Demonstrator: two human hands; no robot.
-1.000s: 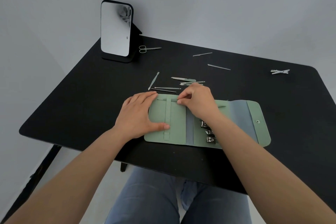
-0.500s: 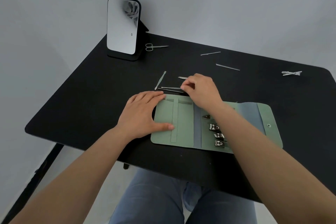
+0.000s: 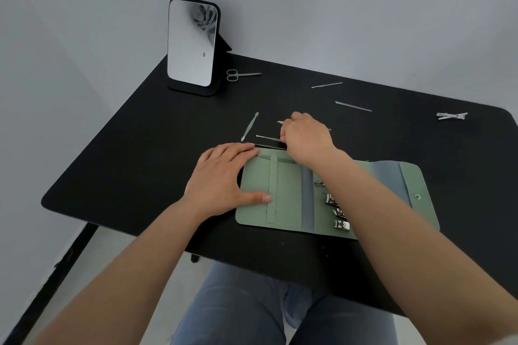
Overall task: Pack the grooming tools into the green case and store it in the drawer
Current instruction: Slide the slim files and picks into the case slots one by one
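Head | green case (image 3: 288,190) unfolded flat | clippers (image 3: 340,217) strapped, perhaps four

The green case (image 3: 288,190) is laid open and flat near the desk's front edge, with shiny clippers (image 3: 340,216) tucked inside; thin metal tools (image 3: 353,106) are scattered behind it

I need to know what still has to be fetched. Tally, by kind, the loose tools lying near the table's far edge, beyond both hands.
Scissors: 1
Slim metal tools: 2
Crossed tools: 2
Total: 5
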